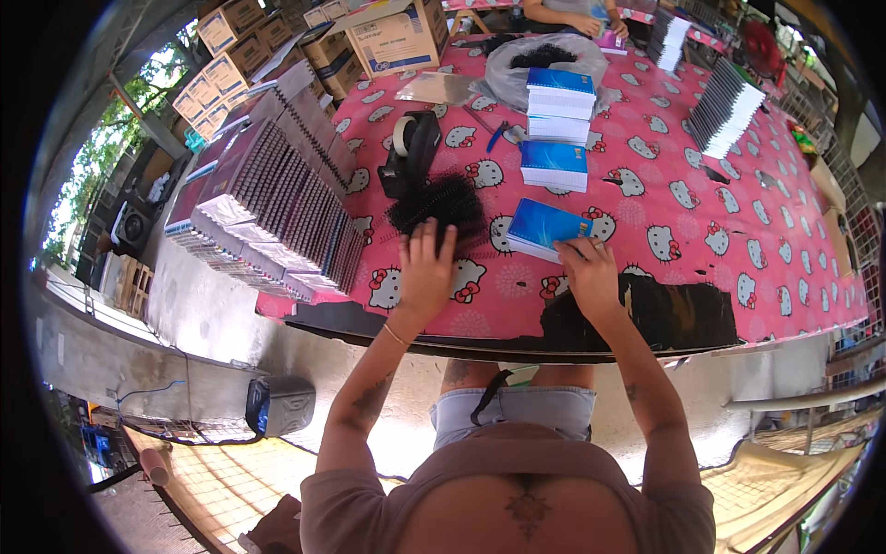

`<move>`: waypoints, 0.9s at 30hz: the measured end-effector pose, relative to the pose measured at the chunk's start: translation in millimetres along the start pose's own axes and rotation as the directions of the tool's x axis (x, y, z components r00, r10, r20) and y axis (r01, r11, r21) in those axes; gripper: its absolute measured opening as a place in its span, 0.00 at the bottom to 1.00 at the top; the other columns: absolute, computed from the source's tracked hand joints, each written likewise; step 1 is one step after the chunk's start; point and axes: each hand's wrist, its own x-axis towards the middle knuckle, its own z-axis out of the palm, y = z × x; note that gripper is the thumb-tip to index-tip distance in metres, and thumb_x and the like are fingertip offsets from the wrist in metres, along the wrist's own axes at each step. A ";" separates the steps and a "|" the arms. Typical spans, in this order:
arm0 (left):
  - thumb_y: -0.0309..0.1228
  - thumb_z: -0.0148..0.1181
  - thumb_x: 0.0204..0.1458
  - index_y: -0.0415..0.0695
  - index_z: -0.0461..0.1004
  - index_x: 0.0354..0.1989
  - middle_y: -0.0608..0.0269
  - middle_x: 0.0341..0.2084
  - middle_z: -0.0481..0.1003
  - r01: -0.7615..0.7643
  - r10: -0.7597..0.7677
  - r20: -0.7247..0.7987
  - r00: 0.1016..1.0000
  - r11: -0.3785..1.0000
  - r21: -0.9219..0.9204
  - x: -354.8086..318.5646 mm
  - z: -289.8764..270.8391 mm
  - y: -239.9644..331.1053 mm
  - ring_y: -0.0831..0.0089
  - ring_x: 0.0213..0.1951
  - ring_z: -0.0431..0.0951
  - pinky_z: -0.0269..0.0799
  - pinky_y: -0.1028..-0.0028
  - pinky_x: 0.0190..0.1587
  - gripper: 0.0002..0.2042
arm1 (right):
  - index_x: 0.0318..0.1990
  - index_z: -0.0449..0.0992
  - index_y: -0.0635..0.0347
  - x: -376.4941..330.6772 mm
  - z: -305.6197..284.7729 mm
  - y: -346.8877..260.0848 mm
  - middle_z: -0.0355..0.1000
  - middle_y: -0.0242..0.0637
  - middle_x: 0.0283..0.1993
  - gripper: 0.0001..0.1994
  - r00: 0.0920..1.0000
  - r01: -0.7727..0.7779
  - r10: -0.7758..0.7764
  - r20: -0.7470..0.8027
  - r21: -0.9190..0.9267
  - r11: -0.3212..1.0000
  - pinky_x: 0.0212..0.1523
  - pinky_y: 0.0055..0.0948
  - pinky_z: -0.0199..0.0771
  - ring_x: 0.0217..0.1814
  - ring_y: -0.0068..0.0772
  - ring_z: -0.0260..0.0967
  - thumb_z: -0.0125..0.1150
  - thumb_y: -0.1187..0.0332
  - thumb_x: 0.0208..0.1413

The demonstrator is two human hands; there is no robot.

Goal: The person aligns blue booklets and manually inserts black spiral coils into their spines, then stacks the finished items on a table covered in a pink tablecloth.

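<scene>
My left hand (pixel 427 277) reaches into a tangled heap of black spiral binding coils (pixel 438 203), its fingers spread over the near side. Whether a coil is between the fingertips cannot be made out. On the right, my right hand (pixel 591 272) grips the near right corner of a blue-covered notebook (pixel 546 224) that lies flat near the table's front edge. Just beyond it sits a short stack of blue-covered notebooks (pixel 554 164), and farther back a taller blue-covered stack (pixel 560 88).
Tall stacks of spiral-bound notebooks (pixel 277 198) crowd the left. A black tape dispenser (pixel 409 152), blue-handled pliers (pixel 497 137) and a plastic bag of coils (pixel 508 69) lie beyond. More bound notebooks (pixel 724 109) stand right. Another person's hands (pixel 591 26) work at the far edge.
</scene>
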 end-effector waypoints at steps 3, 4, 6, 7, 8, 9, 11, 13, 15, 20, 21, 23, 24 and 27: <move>0.27 0.59 0.47 0.42 0.75 0.52 0.57 0.40 0.72 -0.125 0.119 -0.066 0.991 0.988 -0.086 -2.5 15.9 7.4 0.61 0.45 0.72 0.68 0.63 0.46 0.20 | 0.48 0.79 0.55 0.0 0.6 1.3 0.73 0.33 0.44 0.18 0.997 0.067 -0.067 -0.041 -0.010 0.998 0.48 0.41 0.71 0.47 0.41 0.71 0.64 0.77 0.47; 0.27 0.59 0.47 0.42 0.75 0.51 0.57 0.41 0.72 -0.074 0.066 -0.076 0.995 0.990 -0.117 -5.8 17.2 7.9 0.61 0.45 0.73 0.69 0.63 0.46 0.19 | 0.48 0.79 0.56 2.8 -4.9 -2.1 0.73 0.34 0.43 0.18 0.995 0.079 -0.080 -0.058 -0.012 0.997 0.47 0.41 0.71 0.46 0.41 0.72 0.63 0.78 0.47; 0.26 0.59 0.48 0.41 0.75 0.48 0.56 0.41 0.72 0.019 -0.038 -0.102 0.994 0.984 -0.178 -6.9 15.9 9.3 0.59 0.46 0.73 0.69 0.62 0.47 0.17 | 0.47 0.79 0.56 3.0 -25.5 -11.9 0.73 0.35 0.42 0.17 0.987 0.058 -0.055 -0.150 0.018 0.998 0.46 0.41 0.72 0.45 0.42 0.72 0.63 0.79 0.47; 0.25 0.58 0.48 0.41 0.75 0.48 0.56 0.41 0.72 0.041 -0.074 -0.144 0.987 0.975 -0.220 -3.8 10.3 10.8 0.58 0.44 0.74 0.70 0.62 0.45 0.16 | 0.47 0.79 0.57 -0.7 -33.3 -17.3 0.73 0.36 0.42 0.17 0.980 0.045 -0.038 -0.193 0.033 0.998 0.45 0.41 0.73 0.44 0.42 0.72 0.62 0.80 0.47; 0.24 0.58 0.49 0.42 0.74 0.48 0.56 0.40 0.72 0.061 -0.112 -0.183 0.977 0.963 -0.262 -1.1 4.3 11.6 0.56 0.42 0.74 0.71 0.61 0.43 0.16 | 0.47 0.79 0.57 -4.8 -36.1 -22.1 0.73 0.37 0.42 0.17 0.984 0.042 -0.026 -0.176 0.085 0.995 0.44 0.41 0.73 0.43 0.42 0.72 0.62 0.80 0.47; 0.23 0.57 0.50 0.42 0.74 0.48 0.55 0.40 0.72 0.077 -0.149 -0.217 0.965 0.949 -0.307 0.5 -3.2 14.6 0.55 0.40 0.75 0.72 0.60 0.42 0.16 | 0.47 0.79 0.57 -11.6 -39.6 -28.1 0.73 0.37 0.42 0.17 0.988 0.032 -0.011 -0.156 0.135 0.990 0.43 0.41 0.73 0.42 0.43 0.72 0.62 0.80 0.47; 0.23 0.57 0.51 0.42 0.73 0.50 0.53 0.40 0.71 0.153 -0.251 -0.139 0.958 0.856 -0.493 1.0 -16.3 23.8 0.52 0.36 0.75 0.73 0.59 0.37 0.15 | 0.47 0.78 0.57 -23.7 -38.6 -35.6 0.73 0.38 0.41 0.17 0.994 0.047 -0.029 -0.104 0.176 0.983 0.39 0.40 0.74 0.39 0.44 0.72 0.62 0.81 0.48; 0.25 0.58 0.53 0.43 0.73 0.50 0.51 0.40 0.71 0.173 -0.274 -0.057 0.960 0.741 -0.649 -5.9 -20.7 30.2 0.51 0.32 0.75 0.74 0.58 0.34 0.15 | 0.47 0.78 0.57 -34.6 -25.5 -35.5 0.73 0.39 0.41 0.17 0.996 -0.001 0.021 -0.086 0.217 0.976 0.38 0.40 0.74 0.39 0.44 0.72 0.63 0.81 0.48; 0.27 0.59 0.55 0.44 0.73 0.51 0.50 0.41 0.71 0.155 -0.229 0.015 0.973 0.608 -0.779 -25.3 -23.9 38.5 0.49 0.30 0.75 0.74 0.58 0.31 0.15 | 0.47 0.79 0.57 -41.0 -18.5 -36.3 0.73 0.38 0.41 0.18 0.995 -0.052 0.070 -0.066 0.247 0.968 0.38 0.40 0.74 0.40 0.45 0.72 0.63 0.82 0.46; 0.26 0.66 0.48 0.44 0.78 0.49 0.58 0.40 0.75 -0.152 0.132 -0.076 0.988 0.790 -0.593 -62.7 -58.6 103.6 0.63 0.32 0.75 0.73 0.66 0.32 0.17 | 0.46 0.80 0.57 -48.3 -18.8 -32.6 0.73 0.38 0.41 0.18 0.995 0.020 0.010 -0.098 0.301 0.954 0.39 0.40 0.75 0.41 0.43 0.73 0.64 0.83 0.44; 0.26 0.67 0.48 0.45 0.78 0.49 0.58 0.41 0.75 -0.207 0.191 -0.087 0.978 0.801 -0.562 -70.7 -53.1 102.4 0.64 0.32 0.74 0.72 0.66 0.32 0.17 | 0.45 0.80 0.57 -49.9 -21.4 -34.6 0.73 0.38 0.41 0.18 0.995 0.044 -0.013 -0.098 0.319 0.947 0.40 0.40 0.75 0.41 0.43 0.73 0.64 0.83 0.44; 0.25 0.69 0.46 0.46 0.78 0.50 0.59 0.44 0.74 -0.315 0.309 -0.097 0.946 0.808 -0.497 -86.5 -33.5 92.6 0.65 0.32 0.73 0.71 0.67 0.31 0.19 | 0.45 0.80 0.58 -56.5 -28.5 -35.5 0.73 0.39 0.41 0.17 1.000 0.004 0.009 -0.029 0.391 0.920 0.40 0.39 0.76 0.41 0.42 0.73 0.64 0.83 0.47; 0.25 0.68 0.47 0.47 0.78 0.50 0.59 0.45 0.74 -0.284 0.257 -0.125 0.958 0.801 -0.527 -83.5 -35.3 87.8 0.64 0.34 0.72 0.72 0.68 0.33 0.19 | 0.45 0.80 0.58 -57.5 -33.3 -35.1 0.73 0.39 0.41 0.16 1.000 -0.021 0.020 0.006 0.422 0.906 0.41 0.38 0.76 0.41 0.42 0.74 0.63 0.83 0.48; 0.25 0.68 0.48 0.48 0.77 0.48 0.58 0.48 0.73 -0.043 -0.026 -0.100 0.995 0.772 -0.634 -62.1 -50.6 84.8 0.62 0.39 0.72 0.71 0.68 0.37 0.17 | 0.46 0.80 0.58 -52.1 -40.7 -34.5 0.74 0.40 0.40 0.13 0.977 -0.207 0.137 0.163 0.578 0.789 0.41 0.36 0.76 0.41 0.41 0.74 0.62 0.82 0.53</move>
